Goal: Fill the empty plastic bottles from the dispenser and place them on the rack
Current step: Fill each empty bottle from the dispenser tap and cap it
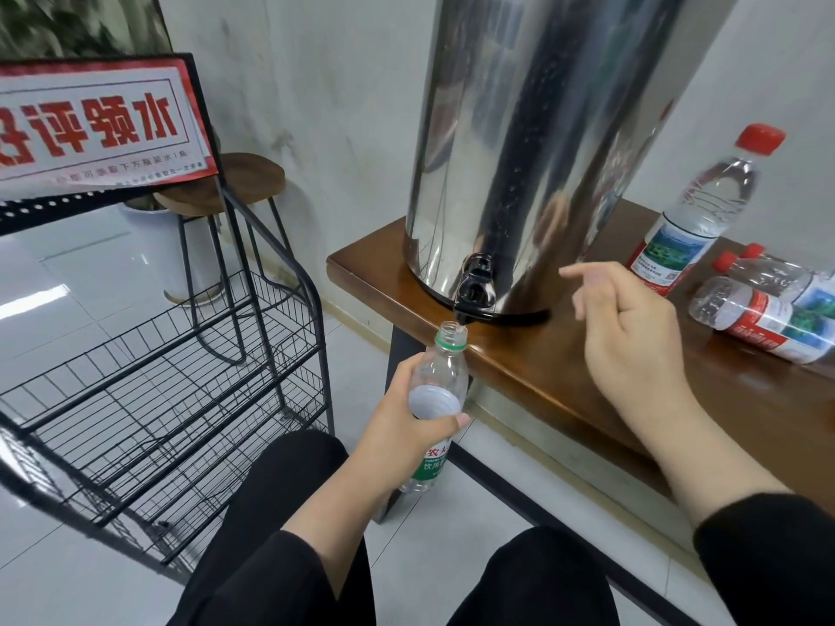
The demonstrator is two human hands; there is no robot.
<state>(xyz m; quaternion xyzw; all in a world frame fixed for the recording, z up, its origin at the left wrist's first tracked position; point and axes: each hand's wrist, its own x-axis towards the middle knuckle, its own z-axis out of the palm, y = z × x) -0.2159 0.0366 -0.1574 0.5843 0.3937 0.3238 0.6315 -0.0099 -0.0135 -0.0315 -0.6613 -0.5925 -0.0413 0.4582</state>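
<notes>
Beneath the black tap of a steel dispenser, a person's left hand holds an uncapped plastic bottle with a green neck ring and green label, its open mouth just under the spout. The fingers of that hand are curled round the bottle's middle, thumb tip across the front, and the bottle leans slightly toward the bench edge. The clear upper part of the bottle shows no water line. The left forearm rises from a black sleeve low in the frame, above black-clad knees.

The right hand hovers over the wooden bench just right of the tap, holding nothing, its fingers loosely apart and half curled, the forefinger stretched toward the dispenser without touching it.

The dispenser stands on the left end of the bench. Farther right, a red-capped bottle stands upright near the wall, and two more red-capped bottles lie on their sides together, caps pointing left; whether these hold water cannot be told.

To the left, a black wire rack with tiered baskets stands on the tiled floor, well apart from the held bottle, topped by a red-and-white sign. Behind it are wooden stools against the wall.
</notes>
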